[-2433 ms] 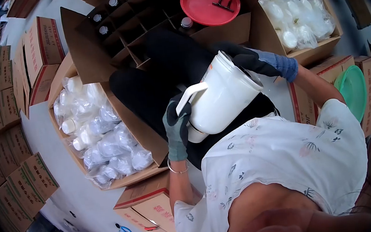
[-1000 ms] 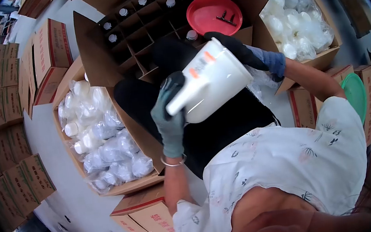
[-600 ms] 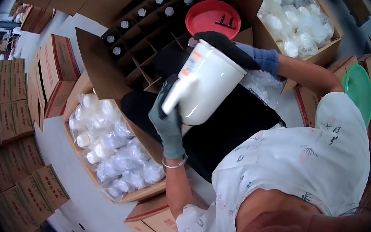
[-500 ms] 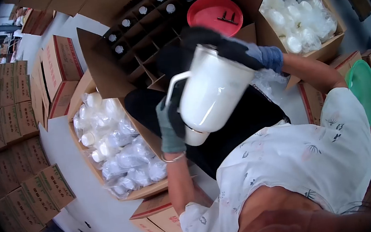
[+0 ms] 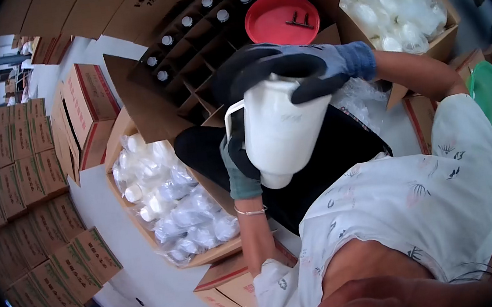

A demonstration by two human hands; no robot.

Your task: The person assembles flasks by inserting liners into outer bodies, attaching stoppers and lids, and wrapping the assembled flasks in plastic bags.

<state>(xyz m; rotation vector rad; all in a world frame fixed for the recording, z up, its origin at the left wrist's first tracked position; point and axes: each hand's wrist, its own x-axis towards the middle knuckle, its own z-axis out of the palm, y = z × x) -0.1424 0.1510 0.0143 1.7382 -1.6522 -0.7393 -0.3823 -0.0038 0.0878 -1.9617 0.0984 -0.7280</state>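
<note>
Floor and room: while stacked brown cartons fill the left of the view, a pale floor runs between them and the seated person.
Boxes: a divided box holds capped bottles; a red dish rests over it; bagged white pieces fill a box beside it.
Jug: the white jug is held above the lap; its rim faces the divided box, its narrower base the person; its long axis tilts slightly, its handle points left.
Left hand: the gloved left hand curls its fingers about the handle side.
Right hand: the gloved right hand arches over the rim, thumb near the wall; its fingers blur, so I cannot tell whether they pinch.
Writing: "REFILL" and "CHINA" on a flap; the jug's faint print is illegible.
</note>
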